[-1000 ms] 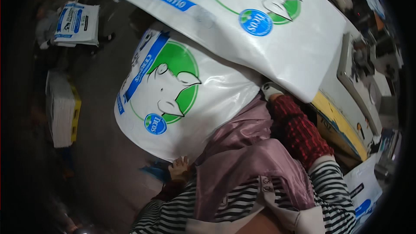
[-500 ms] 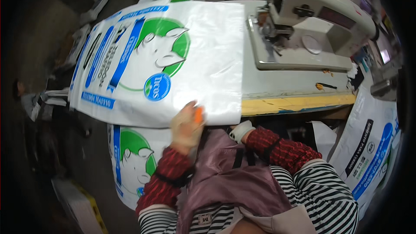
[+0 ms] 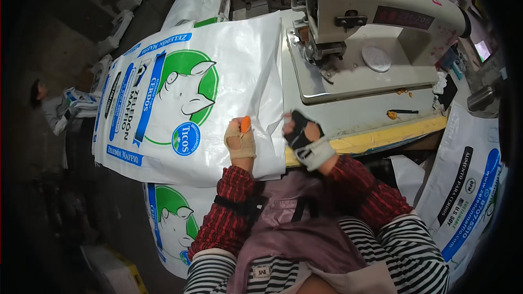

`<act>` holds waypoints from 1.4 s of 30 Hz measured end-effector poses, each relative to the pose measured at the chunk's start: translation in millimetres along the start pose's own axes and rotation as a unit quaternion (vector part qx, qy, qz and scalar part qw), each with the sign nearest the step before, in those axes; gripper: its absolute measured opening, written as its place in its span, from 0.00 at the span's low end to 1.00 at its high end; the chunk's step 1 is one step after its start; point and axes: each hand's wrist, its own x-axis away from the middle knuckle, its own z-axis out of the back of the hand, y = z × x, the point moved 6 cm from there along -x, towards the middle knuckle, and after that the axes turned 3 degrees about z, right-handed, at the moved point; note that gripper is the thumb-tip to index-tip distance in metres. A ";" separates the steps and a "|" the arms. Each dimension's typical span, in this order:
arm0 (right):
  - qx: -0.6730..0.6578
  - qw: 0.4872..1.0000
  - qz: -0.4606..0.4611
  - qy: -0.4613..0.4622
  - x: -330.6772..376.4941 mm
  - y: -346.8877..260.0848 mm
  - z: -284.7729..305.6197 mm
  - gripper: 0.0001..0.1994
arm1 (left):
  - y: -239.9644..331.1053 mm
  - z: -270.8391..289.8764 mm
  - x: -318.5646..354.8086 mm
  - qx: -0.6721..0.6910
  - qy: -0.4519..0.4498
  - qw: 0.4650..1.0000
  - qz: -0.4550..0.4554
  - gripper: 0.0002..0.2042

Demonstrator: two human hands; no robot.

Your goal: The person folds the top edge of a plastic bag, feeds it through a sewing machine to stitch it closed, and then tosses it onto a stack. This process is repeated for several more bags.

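Observation:
A white woven plastic bag [image 3: 239,49], printed with a green circle and a pig's head, lies flat at the left. My left hand [image 3: 240,144], in a beige fingerless wrap with an orange finger cover, is on its near right part. The fingers are curled in and closed on the bag, and creases run out from them. My right hand [image 3: 308,139], in a black and white fingerless glove, is at the bag's right edge, over the yellow table edge. Its fingers look bent but are blurred, so I cannot make out a hold.
A cream sewing machine [image 3: 376,27] stands on the table at the right, with a white disc [image 3: 376,59] on its bed. A small dark tool [image 3: 404,112] lies near the front edge. More printed bags [image 3: 463,185] hang at the right. A person [image 3: 52,103] is far left.
My right hand has come up from below the table edge to beside the bag's right edge. My left hand sits farther in on the bag, which is more creased. The whole view has shifted.

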 end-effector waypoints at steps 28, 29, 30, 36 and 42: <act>0.074 0.987 0.115 0.088 -57.4 -77.0 14.4 0.17 | 125.1 302.7 -39.6 -0.328 0.167 0.917 -0.152 0.04; 0.121 0.981 0.102 0.113 -57.6 -79.6 10.0 0.17 | 182.8 295.0 -25.6 -0.403 0.203 0.853 -0.262 0.04; 0.168 0.972 0.085 0.140 -49.2 -86.2 8.6 0.17 | 222.9 278.0 -7.9 -0.467 0.233 0.771 -0.366 0.06; 0.184 0.964 0.190 -0.007 15.2 -105.5 -3.1 0.17 | 169.8 76.7 -61.4 -0.496 -0.205 0.776 -0.331 0.23; 0.258 0.940 0.211 0.073 60.9 -57.8 58.6 0.13 | 189.5 106.2 -138.7 0.037 0.013 0.997 0.069 0.18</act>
